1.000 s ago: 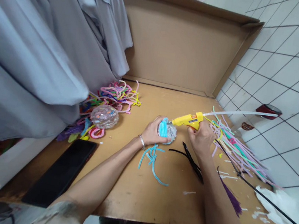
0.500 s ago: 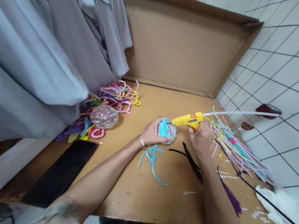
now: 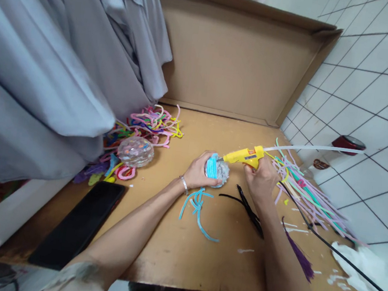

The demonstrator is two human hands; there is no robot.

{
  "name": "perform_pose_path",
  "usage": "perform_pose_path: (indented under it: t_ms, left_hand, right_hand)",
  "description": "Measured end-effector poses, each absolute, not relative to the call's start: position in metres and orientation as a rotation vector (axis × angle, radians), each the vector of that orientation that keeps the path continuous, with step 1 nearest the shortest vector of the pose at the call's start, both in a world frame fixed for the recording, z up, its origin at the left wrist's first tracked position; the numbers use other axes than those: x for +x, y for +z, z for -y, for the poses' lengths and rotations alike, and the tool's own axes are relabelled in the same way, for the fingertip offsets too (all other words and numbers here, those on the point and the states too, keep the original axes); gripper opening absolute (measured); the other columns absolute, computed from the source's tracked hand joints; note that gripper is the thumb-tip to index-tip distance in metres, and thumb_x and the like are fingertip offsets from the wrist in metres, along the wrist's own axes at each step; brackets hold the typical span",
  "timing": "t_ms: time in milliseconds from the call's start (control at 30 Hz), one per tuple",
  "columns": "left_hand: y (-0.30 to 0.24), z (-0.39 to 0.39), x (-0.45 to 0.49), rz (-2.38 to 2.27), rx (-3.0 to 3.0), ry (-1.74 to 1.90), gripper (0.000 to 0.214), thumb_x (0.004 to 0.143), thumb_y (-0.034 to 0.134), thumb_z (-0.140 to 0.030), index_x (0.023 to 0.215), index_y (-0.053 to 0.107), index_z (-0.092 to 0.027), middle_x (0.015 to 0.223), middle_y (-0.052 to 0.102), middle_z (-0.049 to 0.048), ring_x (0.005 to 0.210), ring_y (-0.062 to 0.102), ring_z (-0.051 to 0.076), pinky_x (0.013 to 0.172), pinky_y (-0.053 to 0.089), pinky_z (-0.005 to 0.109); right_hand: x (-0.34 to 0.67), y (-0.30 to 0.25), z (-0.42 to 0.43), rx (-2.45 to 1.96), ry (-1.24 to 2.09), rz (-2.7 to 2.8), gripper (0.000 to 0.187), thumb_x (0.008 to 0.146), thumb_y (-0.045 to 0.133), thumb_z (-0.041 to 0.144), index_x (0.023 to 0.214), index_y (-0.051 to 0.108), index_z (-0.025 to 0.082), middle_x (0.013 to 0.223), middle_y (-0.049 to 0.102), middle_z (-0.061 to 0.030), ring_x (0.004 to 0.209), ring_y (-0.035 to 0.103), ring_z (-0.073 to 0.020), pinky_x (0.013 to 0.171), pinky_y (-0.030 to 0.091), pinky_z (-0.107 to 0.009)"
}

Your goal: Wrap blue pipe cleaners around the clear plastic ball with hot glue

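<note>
My left hand [image 3: 197, 171] is closed around a small clear ball [image 3: 219, 171] partly covered with blue pipe cleaner, resting on the wooden table [image 3: 165, 247]. My right hand [image 3: 261, 180] grips a yellow glue gun [image 3: 245, 156] with a white glue stick jutting out behind it. The gun's nozzle touches the top of the ball. Loose blue pipe cleaners [image 3: 199, 209] lie just in front of my left wrist.
A second clear ball [image 3: 136, 151] sits among coloured pipe cleaners [image 3: 150, 122] at the left. Long pastel pipe cleaners [image 3: 303, 190] fan out at the right. A black phone [image 3: 78, 225] lies front left. Grey cloth [image 3: 47, 62] hangs left; a cardboard sheet [image 3: 235, 59] stands behind.
</note>
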State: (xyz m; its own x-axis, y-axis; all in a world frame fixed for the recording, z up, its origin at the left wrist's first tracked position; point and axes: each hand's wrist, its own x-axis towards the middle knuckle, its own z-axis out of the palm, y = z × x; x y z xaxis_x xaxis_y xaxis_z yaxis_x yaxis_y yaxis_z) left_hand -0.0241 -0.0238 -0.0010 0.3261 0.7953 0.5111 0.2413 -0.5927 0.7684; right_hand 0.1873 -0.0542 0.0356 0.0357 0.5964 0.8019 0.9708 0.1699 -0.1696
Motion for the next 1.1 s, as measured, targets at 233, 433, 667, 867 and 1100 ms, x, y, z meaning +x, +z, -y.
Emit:
perform_pose_path:
  t_ms: [233, 433, 667, 867, 1100]
  left_hand:
    - [0.0006, 0.0244, -0.0244, -0.91, 2.023, 1.244, 0.067, 0.054, 0.083, -0.036, 0.113, 0.055, -0.018, 0.119, 0.06, 0.0096, 0.112, 0.06, 0.028, 0.102, 0.046, 0.044]
    - [-0.0002, 0.0243, -0.0245, -0.923, 2.021, 1.235, 0.068, 0.053, 0.084, -0.036, 0.113, 0.056, -0.018, 0.119, 0.06, 0.0096, 0.112, 0.06, 0.029, 0.102, 0.046, 0.044]
    - [-0.0008, 0.0238, -0.0237, -0.899, 2.014, 1.248, 0.067, 0.054, 0.083, -0.036, 0.112, 0.056, -0.019, 0.119, 0.06, 0.009, 0.112, 0.06, 0.028, 0.101, 0.046, 0.045]
    - [-0.0013, 0.0234, -0.0244, -0.905, 2.024, 1.249, 0.067, 0.054, 0.083, -0.036, 0.112, 0.056, -0.018, 0.119, 0.06, 0.0097, 0.111, 0.06, 0.028, 0.101, 0.046, 0.044]
    - [-0.0013, 0.0227, -0.0246, -0.923, 2.06, 1.239, 0.069, 0.054, 0.084, -0.038, 0.114, 0.055, -0.018, 0.12, 0.059, 0.01, 0.113, 0.059, 0.029, 0.103, 0.046, 0.047]
  right_hand:
    - [0.1863, 0.0367, 0.0546, -1.545, -0.601, 1.66, 0.005, 0.078, 0.052, 0.027, 0.079, 0.053, 0.022, 0.074, 0.057, -0.0051, 0.069, 0.049, -0.0218, 0.062, 0.03, -0.031]
    - [0.1862, 0.0386, 0.0553, -1.545, -0.595, 1.644, 0.007, 0.078, 0.052, 0.028, 0.079, 0.053, 0.021, 0.072, 0.056, -0.0056, 0.069, 0.049, -0.0226, 0.062, 0.03, -0.031]
    - [0.1862, 0.0376, 0.0553, -1.535, -0.606, 1.668, 0.005, 0.078, 0.052, 0.027, 0.077, 0.052, 0.022, 0.072, 0.057, -0.0052, 0.068, 0.049, -0.0219, 0.062, 0.03, -0.031]
    - [0.1869, 0.0369, 0.055, -1.526, -0.611, 1.646, 0.007, 0.079, 0.052, 0.028, 0.079, 0.053, 0.021, 0.073, 0.056, -0.0051, 0.069, 0.049, -0.0223, 0.063, 0.03, -0.031]
    - [0.1868, 0.0367, 0.0549, -1.522, -0.651, 1.661, 0.005, 0.077, 0.052, 0.026, 0.075, 0.051, 0.022, 0.071, 0.055, -0.0044, 0.067, 0.047, -0.0214, 0.062, 0.029, -0.031]
